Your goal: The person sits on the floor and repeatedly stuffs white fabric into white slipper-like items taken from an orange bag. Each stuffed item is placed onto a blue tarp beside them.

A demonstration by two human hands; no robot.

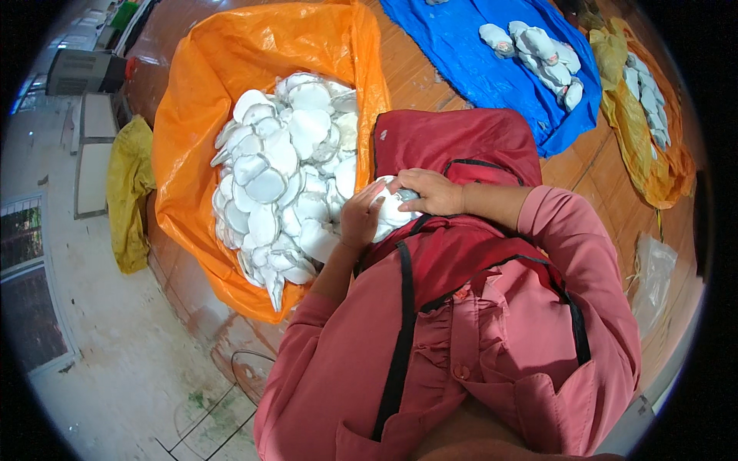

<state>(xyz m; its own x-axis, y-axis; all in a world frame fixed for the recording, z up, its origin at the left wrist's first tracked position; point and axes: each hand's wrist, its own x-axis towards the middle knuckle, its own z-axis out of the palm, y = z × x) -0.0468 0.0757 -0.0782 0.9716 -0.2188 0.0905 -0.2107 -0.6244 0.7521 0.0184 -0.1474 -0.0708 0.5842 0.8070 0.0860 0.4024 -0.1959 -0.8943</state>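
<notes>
In my lap, over the dark red apron (461, 138), lies a small stack of flat white rounded pads (388, 218). My left hand (361, 218) grips its left side, with the fingers on the pads. From the other side my right hand (432, 192) closes on the upper part, its thumb and fingers bent over a greyish patch. The lower pads are partly hidden by my hands and the apron. Just left of my hands, a large heap of similar white pads (265, 184) fills an opened orange sack (192, 100).
Beyond my right arm, a blue sheet (438, 38) carries several white bundles (542, 58). Farther right lies an orange-yellow sack (626, 123) with more white pieces. A clear plastic bag (653, 280) rests near my right elbow. At left are a yellow sack (129, 196) and a grey box-shaped device (84, 73).
</notes>
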